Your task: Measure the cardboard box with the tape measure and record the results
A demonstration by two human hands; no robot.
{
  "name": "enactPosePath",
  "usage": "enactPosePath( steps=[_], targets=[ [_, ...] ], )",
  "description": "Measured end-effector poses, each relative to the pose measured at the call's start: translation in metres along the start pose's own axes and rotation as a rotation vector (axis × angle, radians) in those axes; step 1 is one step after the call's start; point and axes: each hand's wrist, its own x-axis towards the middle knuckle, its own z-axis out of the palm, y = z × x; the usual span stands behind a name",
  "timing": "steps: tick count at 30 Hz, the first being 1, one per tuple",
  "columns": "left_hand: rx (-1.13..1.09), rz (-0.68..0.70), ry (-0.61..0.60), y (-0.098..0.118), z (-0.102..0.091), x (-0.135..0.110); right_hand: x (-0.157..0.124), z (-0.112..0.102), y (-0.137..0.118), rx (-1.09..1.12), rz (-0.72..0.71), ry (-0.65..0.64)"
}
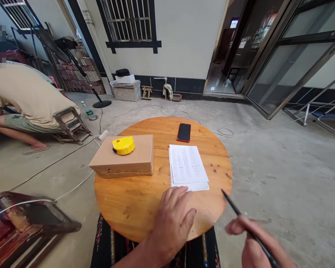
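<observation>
My left hand lies over the front of the round wooden table, fingers stretched out, its fingertips at the lower edge of a small stack of written paper sheets. In my right hand, off the table's right front edge, is a slim black pen, its tip pointing up and left toward the tabletop. A closed cardboard box stands on the left of the table with a yellow tape measure on top. Behind the sheets lies a phone with a red edge.
At the left a person in a beige shirt sits on a low wooden stool. A worn wooden chair stands near front left. Cables, a power strip and a plastic bottle are on the concrete floor.
</observation>
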Motion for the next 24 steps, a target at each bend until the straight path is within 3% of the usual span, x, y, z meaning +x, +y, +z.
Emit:
enactPosePath(
  steps=[2, 5, 7, 11, 17, 24],
  targets=[
    [0.328, 0.174, -0.011, -0.010, 0.010, 0.012, 0.007, -0.009, 0.020, -0.070, 0.172, 0.068],
    [0.576, 0.183, 0.021, -0.034, 0.019, 0.022, 0.025, -0.003, 0.060, -0.046, 0.280, -0.012],
    [0.635, 0.152, 0.052, -0.049, 0.019, 0.024, 0.040, 0.008, 0.085, -0.027, 0.281, -0.103],
    [0.657, 0.133, 0.040, -0.066, 0.013, 0.021, 0.071, 0.035, 0.118, -0.139, 0.149, -0.228],
    [0.639, 0.095, 0.026, -0.070, 0.015, 0.017, 0.075, 0.060, 0.129, -0.137, 0.156, -0.385],
    [0.602, 0.085, 0.031, -0.075, 0.010, 0.015, 0.058, 0.062, 0.124, -0.200, 0.172, -0.441]
  ],
)
